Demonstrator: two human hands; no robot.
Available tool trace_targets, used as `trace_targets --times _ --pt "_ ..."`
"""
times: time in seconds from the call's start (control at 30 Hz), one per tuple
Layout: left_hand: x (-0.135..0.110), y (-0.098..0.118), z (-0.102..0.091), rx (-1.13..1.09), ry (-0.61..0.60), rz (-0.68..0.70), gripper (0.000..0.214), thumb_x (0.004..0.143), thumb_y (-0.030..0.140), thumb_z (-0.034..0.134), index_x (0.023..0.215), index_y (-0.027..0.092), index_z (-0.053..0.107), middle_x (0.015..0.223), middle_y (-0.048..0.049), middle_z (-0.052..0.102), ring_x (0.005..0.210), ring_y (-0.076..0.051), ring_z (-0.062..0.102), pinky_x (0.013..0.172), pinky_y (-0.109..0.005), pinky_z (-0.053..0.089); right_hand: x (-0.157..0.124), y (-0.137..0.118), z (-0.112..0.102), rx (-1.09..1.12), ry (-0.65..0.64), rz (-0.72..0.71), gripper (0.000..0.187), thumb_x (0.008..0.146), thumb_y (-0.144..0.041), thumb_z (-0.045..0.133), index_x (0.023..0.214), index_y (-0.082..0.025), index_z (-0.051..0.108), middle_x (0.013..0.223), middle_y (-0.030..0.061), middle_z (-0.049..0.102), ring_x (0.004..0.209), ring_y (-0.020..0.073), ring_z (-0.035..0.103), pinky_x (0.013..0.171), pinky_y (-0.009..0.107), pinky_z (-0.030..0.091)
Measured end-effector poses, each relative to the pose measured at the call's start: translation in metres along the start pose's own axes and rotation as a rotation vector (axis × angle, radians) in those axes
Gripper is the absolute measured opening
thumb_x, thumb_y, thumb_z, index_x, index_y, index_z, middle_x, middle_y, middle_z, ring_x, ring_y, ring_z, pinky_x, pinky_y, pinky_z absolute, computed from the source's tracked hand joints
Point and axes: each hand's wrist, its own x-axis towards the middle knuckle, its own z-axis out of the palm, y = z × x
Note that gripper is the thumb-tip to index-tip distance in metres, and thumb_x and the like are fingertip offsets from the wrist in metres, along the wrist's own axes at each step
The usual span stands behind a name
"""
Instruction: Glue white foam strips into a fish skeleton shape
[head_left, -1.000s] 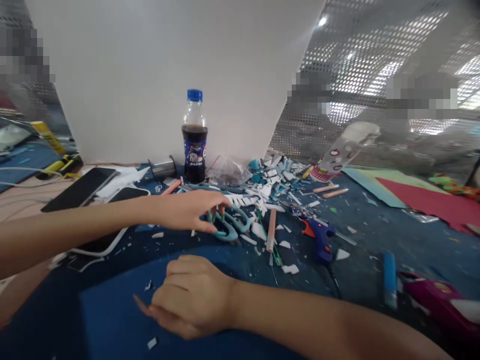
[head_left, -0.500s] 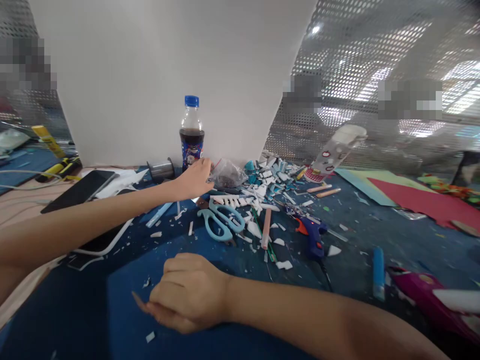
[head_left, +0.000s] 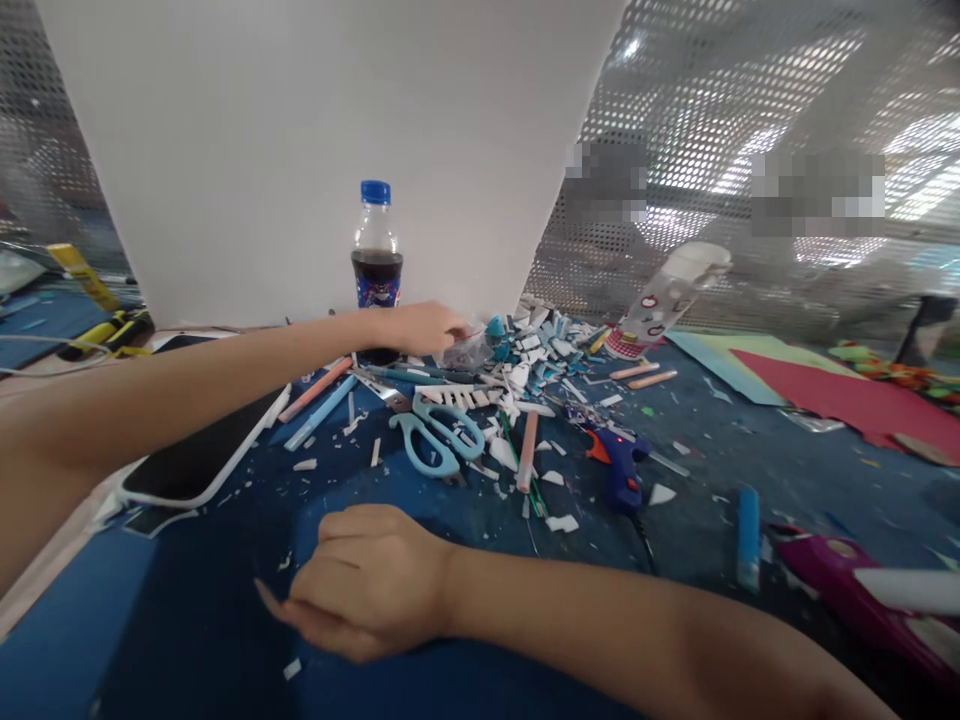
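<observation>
My left hand (head_left: 424,329) reaches past the front of the cola bottle (head_left: 377,250). Its fingers are closed at the upper edge of a clear plastic bag (head_left: 466,353), whose contents I cannot make out. In the foreground my right hand (head_left: 371,583) is a loose fist above the blue tabletop. A thin brownish sliver (head_left: 268,600) sticks out from its fingertips; the rest of it is hidden. Between the hands lie scissors with light blue handles (head_left: 435,440) and a utility knife (head_left: 381,388).
White and teal scraps (head_left: 536,350) are heaped right of the bag. A blue glue gun (head_left: 621,470) with its cord and a magenta tool (head_left: 847,580) lie to the right. A phone (head_left: 202,450) is under my left forearm. A white board (head_left: 315,120) stands behind.
My left hand has moved right, from beside the bottle onto the plastic bag. My right hand keeps its pose with the sliver. The view has shifted slightly.
</observation>
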Motion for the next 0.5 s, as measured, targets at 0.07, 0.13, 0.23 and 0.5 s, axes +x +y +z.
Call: trace_targets --times 0.07,0.13,0.23,0.5 --pt "0.007 -0.003 -0.005 -0.001 -0.066 -0.018 0.027 0.095 0.029 0.052 0.117 0.015 0.06 0.118 -0.0089 0.064 0.103 -0.021 0.063 0.089 -0.04 0.053 0.0 0.0 0.0 -0.013 0.005 0.003 0.039 0.095 -0.023 0.046 0.058 -0.017 0.054 0.048 -0.0046 0.048 0.05 0.009 0.042 0.052 0.021 0.038" --pt "0.012 -0.007 -0.008 0.022 -0.104 -0.044 0.032 0.093 0.035 0.058 0.118 0.015 0.058 0.118 -0.0088 0.062 0.101 -0.021 0.063 0.086 -0.042 0.055 -0.001 -0.001 0.0 -0.019 -0.018 0.011 0.038 0.095 -0.023 0.046 0.059 -0.017 0.055 0.049 -0.0043 0.05 0.051 0.0096 0.044 0.052 0.022 0.038" --pt "0.015 -0.01 -0.01 0.078 -0.078 -0.075 0.032 0.093 0.034 0.057 0.12 0.016 0.057 0.12 -0.0093 0.061 0.102 -0.021 0.062 0.086 -0.042 0.055 -0.002 -0.001 0.0 -0.001 -0.134 0.034 0.037 0.096 -0.026 0.044 0.062 -0.017 0.056 0.051 -0.0037 0.053 0.052 0.0101 0.046 0.053 0.023 0.038" --pt "0.019 -0.016 0.002 0.168 -0.119 -0.093 0.033 0.093 0.034 0.058 0.121 0.016 0.057 0.121 -0.0095 0.06 0.103 -0.021 0.062 0.087 -0.043 0.055 -0.004 0.0 0.002 0.016 -0.138 0.01 0.035 0.095 -0.024 0.045 0.065 -0.016 0.059 0.053 -0.0033 0.055 0.052 0.0098 0.045 0.056 0.023 0.04"
